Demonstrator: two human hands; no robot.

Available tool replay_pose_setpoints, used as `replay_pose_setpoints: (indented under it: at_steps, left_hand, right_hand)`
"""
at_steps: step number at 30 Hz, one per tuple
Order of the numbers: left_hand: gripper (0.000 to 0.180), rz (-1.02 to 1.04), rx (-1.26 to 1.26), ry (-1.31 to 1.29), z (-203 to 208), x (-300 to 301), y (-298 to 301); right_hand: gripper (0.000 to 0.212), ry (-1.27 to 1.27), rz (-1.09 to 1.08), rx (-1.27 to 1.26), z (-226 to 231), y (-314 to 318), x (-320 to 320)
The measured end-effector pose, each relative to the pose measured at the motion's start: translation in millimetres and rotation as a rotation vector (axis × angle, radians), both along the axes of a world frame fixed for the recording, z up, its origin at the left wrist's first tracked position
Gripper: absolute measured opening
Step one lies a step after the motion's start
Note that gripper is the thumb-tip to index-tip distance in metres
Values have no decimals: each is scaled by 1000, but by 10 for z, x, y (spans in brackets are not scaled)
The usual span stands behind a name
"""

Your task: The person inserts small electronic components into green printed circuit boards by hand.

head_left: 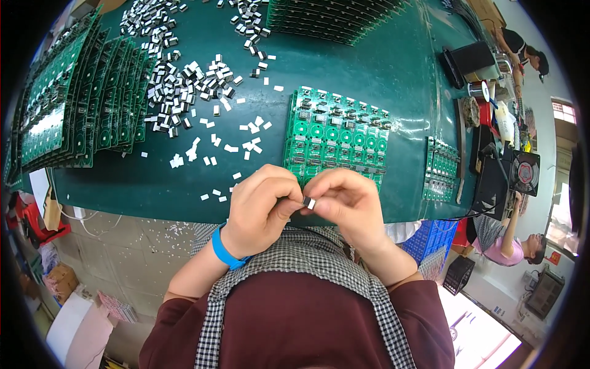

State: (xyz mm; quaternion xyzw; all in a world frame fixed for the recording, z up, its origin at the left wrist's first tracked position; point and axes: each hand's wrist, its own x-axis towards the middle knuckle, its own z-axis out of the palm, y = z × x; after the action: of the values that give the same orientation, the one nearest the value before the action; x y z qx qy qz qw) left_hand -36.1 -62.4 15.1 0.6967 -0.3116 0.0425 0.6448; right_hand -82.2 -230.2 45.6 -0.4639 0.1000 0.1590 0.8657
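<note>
A small black component with a white face (pixel 310 203) is pinched between the fingertips of both hands, close to the table's near edge. My left hand (pixel 261 200), a blue band on its wrist, is closed on the component's left side. From the other side, thumb and curled fingers of my right hand (pixel 349 206) meet it. Just beyond the hands lies a green circuit board panel (pixel 341 132), its near part hidden by them. Rows of round outlines and small mounted parts cover the panel.
Similar components form a loose heap (pixel 184 92) on the green table (pixel 246 166), with white slips (pixel 251 146) scattered nearer. Stacked boards stand at left (pixel 86 111) and far back (pixel 335 18). Another panel (pixel 441 169), a solder spool (pixel 478 91) and a fan (pixel 525 173) are right. Two people sit beyond.
</note>
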Motion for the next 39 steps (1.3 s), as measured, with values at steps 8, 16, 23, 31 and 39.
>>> replay_pose_setpoints:
  at_steps: [8, 16, 23, 31, 39]
  left_hand:
    - [16, -99, 32, 1, -27, 11, 20]
    - [28, 42, 148, -146, -4, -24, -46]
    - [12, 174, 324, -309, 88, 158, 0]
    - [13, 544, 880, -145, -106, 752, 336]
    - [11, 514, 574, 85, -36, 666, 363]
  right_hand:
    - [23, -740, 35, -941, 70, -50, 64]
    - [21, -824, -66, -1220, 57, -101, 21]
    - [18, -809, -245, -1289, -9, -257, 133]
    - [16, -720, -82, -1698, -70, -717, 479]
    - [15, -793, -37, -1730, -73, -737, 524]
